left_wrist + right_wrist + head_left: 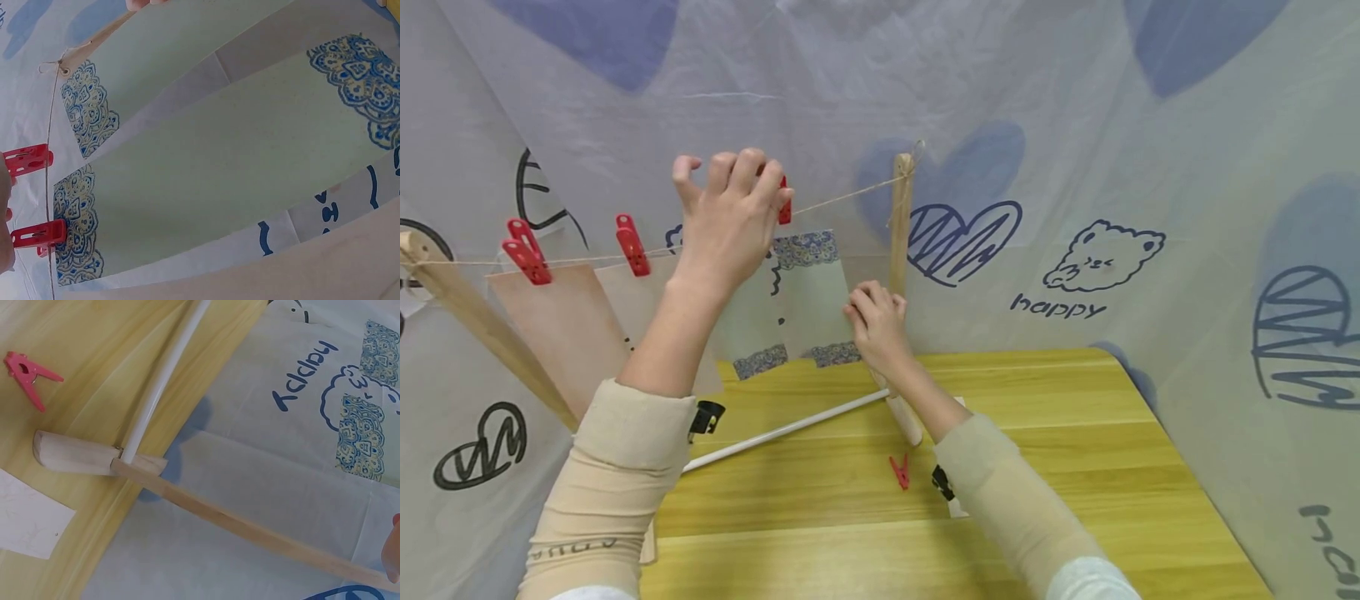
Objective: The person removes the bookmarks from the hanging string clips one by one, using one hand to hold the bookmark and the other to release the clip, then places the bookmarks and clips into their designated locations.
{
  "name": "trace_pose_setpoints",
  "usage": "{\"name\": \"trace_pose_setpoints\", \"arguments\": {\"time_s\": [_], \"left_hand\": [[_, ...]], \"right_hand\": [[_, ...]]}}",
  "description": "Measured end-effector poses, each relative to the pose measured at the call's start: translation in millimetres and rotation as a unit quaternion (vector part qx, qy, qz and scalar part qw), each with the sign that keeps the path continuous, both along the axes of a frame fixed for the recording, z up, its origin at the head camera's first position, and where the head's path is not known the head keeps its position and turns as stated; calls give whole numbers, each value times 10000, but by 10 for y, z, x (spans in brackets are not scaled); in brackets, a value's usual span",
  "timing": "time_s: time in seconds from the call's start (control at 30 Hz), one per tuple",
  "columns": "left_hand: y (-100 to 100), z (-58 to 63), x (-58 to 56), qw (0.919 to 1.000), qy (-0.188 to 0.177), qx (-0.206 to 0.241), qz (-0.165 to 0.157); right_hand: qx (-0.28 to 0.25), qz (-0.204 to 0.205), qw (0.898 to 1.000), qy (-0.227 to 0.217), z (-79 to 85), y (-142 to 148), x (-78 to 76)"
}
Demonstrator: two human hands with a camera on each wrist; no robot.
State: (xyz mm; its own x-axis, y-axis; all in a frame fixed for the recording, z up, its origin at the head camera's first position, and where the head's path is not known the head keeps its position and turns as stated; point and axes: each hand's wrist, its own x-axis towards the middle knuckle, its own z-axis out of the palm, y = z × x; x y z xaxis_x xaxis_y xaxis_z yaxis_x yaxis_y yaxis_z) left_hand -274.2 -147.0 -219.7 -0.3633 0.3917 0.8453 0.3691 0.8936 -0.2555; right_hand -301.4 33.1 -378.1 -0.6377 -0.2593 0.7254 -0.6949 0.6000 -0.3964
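My left hand [726, 221] is up at a string, its fingers curled at a red clothespin [785, 204] that sits on the string. In the left wrist view this clothespin [28, 160] touches the string, apart from the paper. My right hand [882, 323] pinches the right edge of a pale green sheet of paper [820, 304] with lace-patterned ends. Its upper end hangs just below the string. Beside it a similar pale green sheet [206, 150] hangs from another red clothespin [40, 235]. Only fingertips [145, 2] of the right hand show in that view.
Wooden posts [901, 225] hold the string, with a white rod [790, 429] low between them. Further left, red clothespins [632, 246] hold a beige sheet [561, 333] and a paler one. A loose red clothespin [900, 472] and black clip [942, 482] lie on the table [1075, 467].
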Motion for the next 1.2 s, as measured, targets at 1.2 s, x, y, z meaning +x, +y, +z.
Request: {"name": "trace_pose_setpoints", "arguments": {"time_s": [1.2], "left_hand": [[141, -163, 170, 9983, 389, 380, 187]], "right_hand": [[-54, -448, 9978, 489, -162, 511, 11]]}}
